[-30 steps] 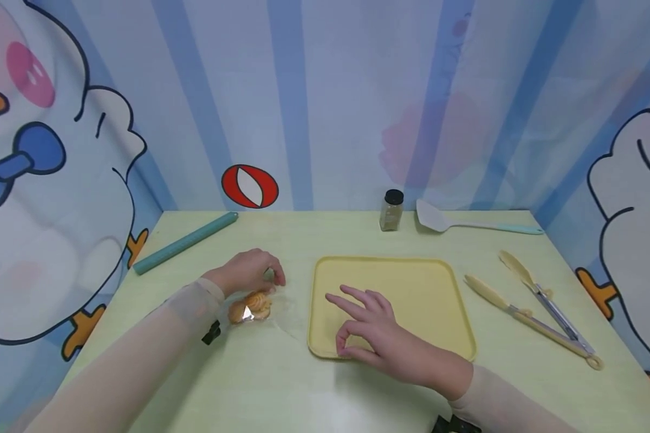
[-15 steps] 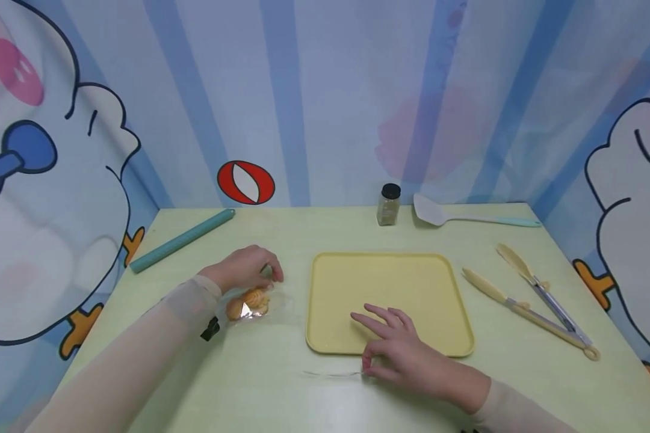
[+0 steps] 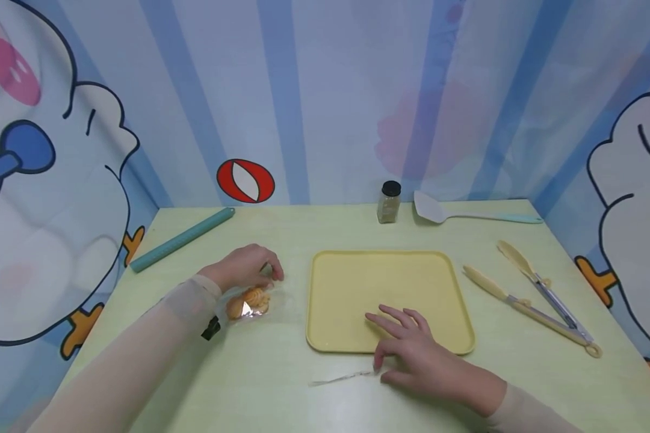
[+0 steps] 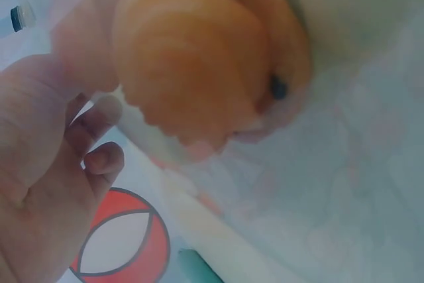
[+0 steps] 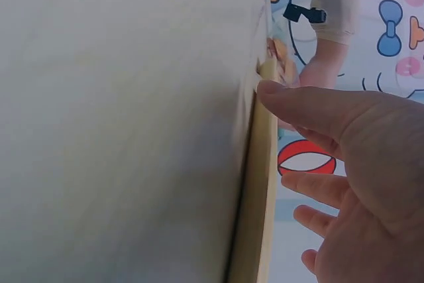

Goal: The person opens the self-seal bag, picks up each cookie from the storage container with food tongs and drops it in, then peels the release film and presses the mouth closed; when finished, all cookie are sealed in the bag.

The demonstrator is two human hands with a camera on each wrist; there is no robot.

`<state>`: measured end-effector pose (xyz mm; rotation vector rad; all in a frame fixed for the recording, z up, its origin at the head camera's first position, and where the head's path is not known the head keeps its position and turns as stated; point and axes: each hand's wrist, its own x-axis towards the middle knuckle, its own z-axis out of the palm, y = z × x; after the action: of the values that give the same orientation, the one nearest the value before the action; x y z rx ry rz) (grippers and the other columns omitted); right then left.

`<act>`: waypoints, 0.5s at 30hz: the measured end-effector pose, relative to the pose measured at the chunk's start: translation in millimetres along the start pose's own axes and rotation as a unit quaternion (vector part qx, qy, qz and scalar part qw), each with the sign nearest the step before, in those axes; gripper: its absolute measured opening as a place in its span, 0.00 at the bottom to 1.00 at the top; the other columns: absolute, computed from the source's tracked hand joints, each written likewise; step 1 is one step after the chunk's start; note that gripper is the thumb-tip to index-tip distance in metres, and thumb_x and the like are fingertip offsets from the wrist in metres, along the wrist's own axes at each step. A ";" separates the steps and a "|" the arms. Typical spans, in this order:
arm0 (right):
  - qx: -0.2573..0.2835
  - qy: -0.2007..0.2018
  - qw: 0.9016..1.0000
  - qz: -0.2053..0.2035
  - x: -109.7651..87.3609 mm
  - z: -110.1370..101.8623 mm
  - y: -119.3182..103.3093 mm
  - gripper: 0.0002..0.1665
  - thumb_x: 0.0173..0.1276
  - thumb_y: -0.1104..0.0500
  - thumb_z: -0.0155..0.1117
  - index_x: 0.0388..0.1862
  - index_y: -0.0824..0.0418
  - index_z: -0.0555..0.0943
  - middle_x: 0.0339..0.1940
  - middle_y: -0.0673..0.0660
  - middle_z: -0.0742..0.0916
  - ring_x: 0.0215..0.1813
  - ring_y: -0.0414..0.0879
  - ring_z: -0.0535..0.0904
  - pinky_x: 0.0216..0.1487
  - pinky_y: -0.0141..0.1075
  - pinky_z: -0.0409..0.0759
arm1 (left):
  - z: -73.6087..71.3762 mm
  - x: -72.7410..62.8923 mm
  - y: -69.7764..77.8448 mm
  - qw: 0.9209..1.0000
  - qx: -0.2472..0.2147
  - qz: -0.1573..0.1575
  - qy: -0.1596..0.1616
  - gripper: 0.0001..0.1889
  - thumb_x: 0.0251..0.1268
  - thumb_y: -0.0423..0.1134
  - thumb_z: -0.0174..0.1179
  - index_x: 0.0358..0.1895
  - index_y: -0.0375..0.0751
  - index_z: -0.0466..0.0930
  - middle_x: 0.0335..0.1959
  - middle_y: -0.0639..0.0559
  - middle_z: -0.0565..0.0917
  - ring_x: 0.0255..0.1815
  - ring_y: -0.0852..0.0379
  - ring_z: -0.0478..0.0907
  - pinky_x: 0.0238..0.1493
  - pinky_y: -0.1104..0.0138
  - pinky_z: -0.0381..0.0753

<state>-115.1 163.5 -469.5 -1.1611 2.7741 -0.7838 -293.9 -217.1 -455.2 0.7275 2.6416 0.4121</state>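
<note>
At the left of the table, my left hand [image 3: 245, 266] pinches a clear plastic bag [image 3: 279, 299]. Inside the bag is a golden-brown bread [image 3: 250, 302] with a ridged, swirled top. In the left wrist view the bread [image 4: 189, 51] looms large, with dark dots on it. My right hand [image 3: 418, 359] hovers at the front edge of the yellow tray [image 3: 379, 273], thumb and index finger apart, other fingers spread. A thin clear plastic strip [image 3: 341, 379] lies at its fingertips. In the right wrist view, the thumb is beside the tray's rim [image 5: 262, 183].
A teal rolling pin [image 3: 181, 240] lies at the back left. A black-capped spice jar [image 3: 389, 203] stands at the back beside a pale spatula [image 3: 430, 208]. Tongs [image 3: 541, 319] lie spread at the right. Patterned cloth [image 3: 336, 102] hangs behind the table.
My right hand has moved right and toward me from over the tray, and its thumb and index finger have parted from the plastic strip. The left hand has stayed on the bag.
</note>
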 end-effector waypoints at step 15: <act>-0.014 0.040 0.999 0.000 -22.0 -13.9 4.9 0.19 0.53 0.55 0.83 0.33 0.37 0.80 0.75 0.59 0.77 0.77 0.64 0.64 0.69 0.68 0.50 | -1.5 -3.7 3.7 1.000 -0.004 -0.003 -0.001 0.11 0.61 0.34 0.75 0.43 0.56 0.90 0.41 0.63 0.88 0.49 0.58 0.81 0.62 0.55 0.81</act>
<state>-105.5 187.3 -463.1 -1.1589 2.8584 -0.8106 -289.9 -216.3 -451.5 0.7182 2.6388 0.4191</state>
